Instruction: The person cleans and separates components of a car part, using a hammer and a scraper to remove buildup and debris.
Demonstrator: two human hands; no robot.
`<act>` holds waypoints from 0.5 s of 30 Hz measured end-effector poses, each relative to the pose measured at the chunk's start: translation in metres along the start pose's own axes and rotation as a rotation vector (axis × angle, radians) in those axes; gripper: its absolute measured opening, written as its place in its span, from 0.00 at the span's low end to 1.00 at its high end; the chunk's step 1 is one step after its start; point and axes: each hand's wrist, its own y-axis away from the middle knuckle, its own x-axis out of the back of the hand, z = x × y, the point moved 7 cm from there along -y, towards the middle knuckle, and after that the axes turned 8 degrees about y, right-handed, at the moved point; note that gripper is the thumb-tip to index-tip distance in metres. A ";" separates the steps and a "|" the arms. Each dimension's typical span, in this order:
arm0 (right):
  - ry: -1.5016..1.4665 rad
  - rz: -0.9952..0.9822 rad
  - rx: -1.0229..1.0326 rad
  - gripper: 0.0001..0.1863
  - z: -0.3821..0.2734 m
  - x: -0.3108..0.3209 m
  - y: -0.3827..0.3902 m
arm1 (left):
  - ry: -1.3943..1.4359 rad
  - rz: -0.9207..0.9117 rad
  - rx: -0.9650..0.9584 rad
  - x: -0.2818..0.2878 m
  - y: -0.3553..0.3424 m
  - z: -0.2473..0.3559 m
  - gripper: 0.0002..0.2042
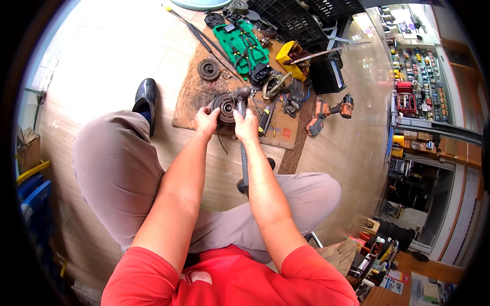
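A dark, grooved metal pulley with rings around its centre lies in front of me over the cardboard. My left hand is closed on its left rim, thumb and fingers pinching the edge. My right hand is wrapped round a hammer, high on the handle, close under the metal head. That head rests at the pulley's upper right edge; whether they touch I cannot tell. The long handle runs back toward my legs. A thin dark wire hangs below the pulley.
Worn cardboard covers the floor here. A second pulley, a green tool case, a yellow container and black crates stand beyond. An orange cordless power tool lies at right. Shelves with small goods line the far right.
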 end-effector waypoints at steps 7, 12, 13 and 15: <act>-0.255 -0.122 -0.162 0.17 0.006 -0.013 0.000 | 0.005 0.024 -0.016 0.004 0.000 -0.004 0.20; -0.268 -0.138 -0.093 0.18 -0.005 -0.012 0.001 | -0.023 0.032 -0.004 0.004 0.005 0.003 0.20; -0.213 -0.144 -0.075 0.18 -0.004 -0.014 0.001 | -0.039 0.034 -0.011 0.005 0.007 0.008 0.20; -0.104 -0.156 -0.039 0.18 -0.003 -0.020 0.002 | -0.013 0.010 0.054 0.005 0.011 0.009 0.25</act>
